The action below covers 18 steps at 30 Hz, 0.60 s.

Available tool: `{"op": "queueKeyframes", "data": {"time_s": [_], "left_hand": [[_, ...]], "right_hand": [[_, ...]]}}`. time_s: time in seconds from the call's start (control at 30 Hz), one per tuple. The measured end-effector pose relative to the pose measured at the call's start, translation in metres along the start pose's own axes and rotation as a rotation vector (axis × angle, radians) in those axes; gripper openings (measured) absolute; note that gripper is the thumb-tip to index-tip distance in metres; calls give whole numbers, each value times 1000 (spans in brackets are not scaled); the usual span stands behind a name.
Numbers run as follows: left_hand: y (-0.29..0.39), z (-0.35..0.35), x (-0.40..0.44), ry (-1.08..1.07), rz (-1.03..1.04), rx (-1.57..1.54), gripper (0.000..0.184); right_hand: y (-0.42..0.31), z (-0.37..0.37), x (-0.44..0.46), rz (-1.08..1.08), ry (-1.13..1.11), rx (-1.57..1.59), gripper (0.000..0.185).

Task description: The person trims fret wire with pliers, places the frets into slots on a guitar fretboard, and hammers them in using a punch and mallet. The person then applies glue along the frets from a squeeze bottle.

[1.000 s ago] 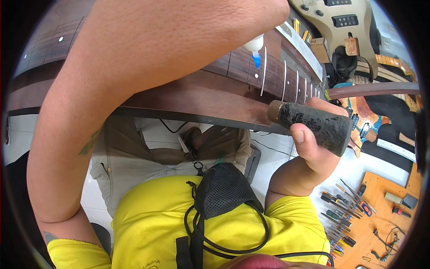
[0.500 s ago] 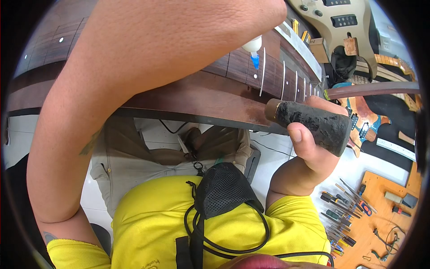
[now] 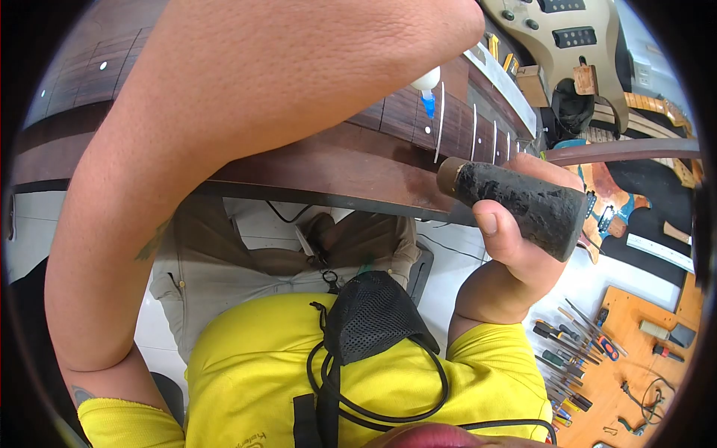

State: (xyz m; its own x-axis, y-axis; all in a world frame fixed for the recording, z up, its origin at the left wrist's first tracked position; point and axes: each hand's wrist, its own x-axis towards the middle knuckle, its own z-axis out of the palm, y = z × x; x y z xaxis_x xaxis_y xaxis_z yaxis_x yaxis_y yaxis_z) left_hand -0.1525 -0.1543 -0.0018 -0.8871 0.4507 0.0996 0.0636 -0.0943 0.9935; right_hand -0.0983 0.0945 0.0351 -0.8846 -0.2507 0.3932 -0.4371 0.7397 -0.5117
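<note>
My left arm crosses the view, and my left hand (image 3: pixel 459 22) is bent over at the top, its fingers hidden. Below it shows a white glue bottle (image 3: pixel 427 79) with a blue nozzle pointing down at a dark guitar fretboard (image 3: pixel 399 112). The bottle's upper part is hidden behind the hand. A fret wire (image 3: pixel 439 123) lies across the board just right of the nozzle. My right hand (image 3: pixel 515 239) is closed around a worn black hammer (image 3: pixel 515 198), its brown end towards the fretboard and above its near edge. No hammer handle can be made out.
Several pale frets cross the board to the right. A cream guitar body (image 3: pixel 597 52) lies at the top right, with a small wooden block (image 3: pixel 532 85) beside it. Files and screwdrivers (image 3: pixel 567 351) lie on an orange wooden board (image 3: pixel 624 381) at the lower right.
The hammer in my right hand has shifted slightly left and up. The glue bottle and its nozzle have moved a little right and down, still close beside the fret wire.
</note>
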Motion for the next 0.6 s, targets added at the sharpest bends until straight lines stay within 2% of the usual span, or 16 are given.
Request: {"op": "queueKeyframes", "data": {"time_s": [0.07, 0.2, 0.27, 0.37, 0.5, 0.57, 0.6], "left_hand": [[0, 0, 0, 1, 0, -6, 22], [0, -1, 1, 12, -2, -17, 22], [0, -1, 0, 17, -4, -30, 22], [2, -2, -1, 53, 2, -67, 22], [2, -13, -9, 254, 44, -252, 22], [1, -20, -10, 367, 77, -360, 22], [0, -23, -9, 410, 88, -399, 22]], "right_hand": [[0, 7, -1, -67, 132, 7, 51], [0, -1, 2, -60, 18, -20, 52], [-2, -2, 2, 19, -13, 11, 52], [0, 2, 2, -54, 46, -11, 52], [3, 3, 5, -58, -1, 1, 51], [8, 10, 6, -230, 162, -53, 50], [5, 7, 7, -230, 160, -54, 50]]}}
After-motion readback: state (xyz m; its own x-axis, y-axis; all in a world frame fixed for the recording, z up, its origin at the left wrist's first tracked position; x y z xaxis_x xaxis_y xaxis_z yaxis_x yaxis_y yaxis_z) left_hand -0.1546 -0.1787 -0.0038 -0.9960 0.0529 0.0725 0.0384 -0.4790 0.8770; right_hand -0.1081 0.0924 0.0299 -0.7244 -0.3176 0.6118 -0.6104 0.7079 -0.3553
